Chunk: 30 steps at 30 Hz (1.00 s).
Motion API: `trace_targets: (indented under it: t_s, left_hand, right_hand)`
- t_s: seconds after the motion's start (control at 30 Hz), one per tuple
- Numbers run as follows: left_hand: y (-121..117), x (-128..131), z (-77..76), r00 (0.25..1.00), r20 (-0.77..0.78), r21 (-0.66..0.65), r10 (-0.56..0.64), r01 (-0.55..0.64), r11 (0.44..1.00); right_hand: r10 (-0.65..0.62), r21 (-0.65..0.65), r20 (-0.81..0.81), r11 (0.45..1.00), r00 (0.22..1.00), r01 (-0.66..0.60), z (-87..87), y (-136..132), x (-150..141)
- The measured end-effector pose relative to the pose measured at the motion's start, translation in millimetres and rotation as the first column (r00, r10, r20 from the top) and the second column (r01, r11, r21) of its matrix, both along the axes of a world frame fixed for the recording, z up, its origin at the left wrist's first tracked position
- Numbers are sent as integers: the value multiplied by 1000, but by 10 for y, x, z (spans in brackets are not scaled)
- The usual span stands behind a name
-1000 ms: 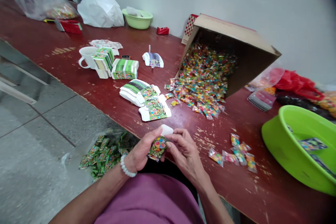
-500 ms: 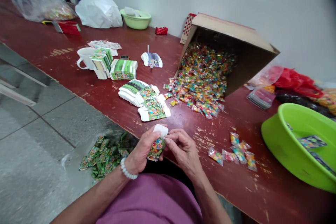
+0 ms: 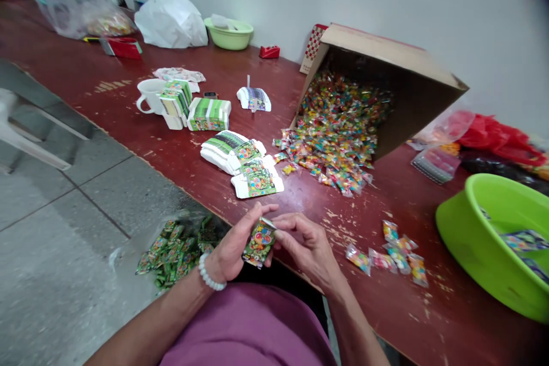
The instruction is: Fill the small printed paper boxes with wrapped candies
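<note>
Flap [image 3: 267, 221] has come down: upright and white half a second ago, it now shows only as a narrow strip along the top of the box [image 3: 259, 245]. Left hand [image 3: 234, 247] cradles the box, which sits tilted against the palm, with fingers curled behind and one digit stretched past its top edge. Right hand [image 3: 309, 245] pinches the box's upper right corner between thumb and forefinger. Just beyond the fingertips, cartons [image 3: 258, 179] lie on the table [image 3: 371, 206]. Loose sweets [image 3: 398, 257] lie right of the right hand, near a basin [image 3: 463, 246]. Green packs [image 3: 171, 257] lie low, beyond the left wrist.
</note>
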<state>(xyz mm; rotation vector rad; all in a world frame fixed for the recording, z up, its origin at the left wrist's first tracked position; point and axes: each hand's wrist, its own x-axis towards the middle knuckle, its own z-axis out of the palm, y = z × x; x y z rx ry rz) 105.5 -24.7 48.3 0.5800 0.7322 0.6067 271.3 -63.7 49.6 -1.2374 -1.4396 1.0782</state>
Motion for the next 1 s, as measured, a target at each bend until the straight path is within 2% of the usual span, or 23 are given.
trace_targets:
  t_s: [0.07, 0.2, 0.37, 0.43, 0.5, 0.6, 0.67, 0.73, 0.87, 0.93, 1.0]
  left_hand:
    - [-3, 9, -8, 1000, -30, 6, 4, -4, 1000]
    - [-23, 39, -33, 996, -63, 45, 55, -52, 998]
    - [-17, 28, -65, 999, 2, 49, -41, 41, 998]
    - [-5, 5, -70, 999, -7, 62, -53, 53, 997]
    - [9, -21, -71, 999, -27, 49, -32, 33, 998]
    - [27, -45, -78, 1000, -1, -67, -5, 5, 998]
    - [37, -40, -88, 998, 60, -159, 24, -14, 987]
    - [47, -29, -95, 992, 92, -200, 91, -71, 977]
    - [76, -50, -72, 971, 55, -197, 231, -217, 956]
    - [88, -97, -60, 959, 27, -164, 282, -274, 948]
    - [92, -163, -63, 949, 13, -127, 316, -312, 941]
  right_hand:
    - [28, -2, 2, 1000, 1000, -28, -4, -8, -4]
    - [-39, -159, -136, 987, 990, 17, -38, 23, -76]
    - [-41, -234, -286, 972, 957, -28, -18, 104, -127]
    - [-39, -225, -275, 974, 961, -25, 18, 110, -121]
    - [-15, -148, -179, 989, 984, -11, 49, 88, -111]
    - [33, 69, 53, 997, 998, -37, 38, 12, -121]
    - [-1, 201, 194, 979, 981, -38, -24, -49, -162]
    - [-63, 280, 311, 960, 948, -28, -112, -96, -233]
    - [-126, 303, 534, 952, 836, -50, -232, -79, -420]
    - [-152, 302, 603, 952, 783, -47, -237, -14, -516]
    - [-145, 295, 630, 953, 763, -62, -220, 58, -609]
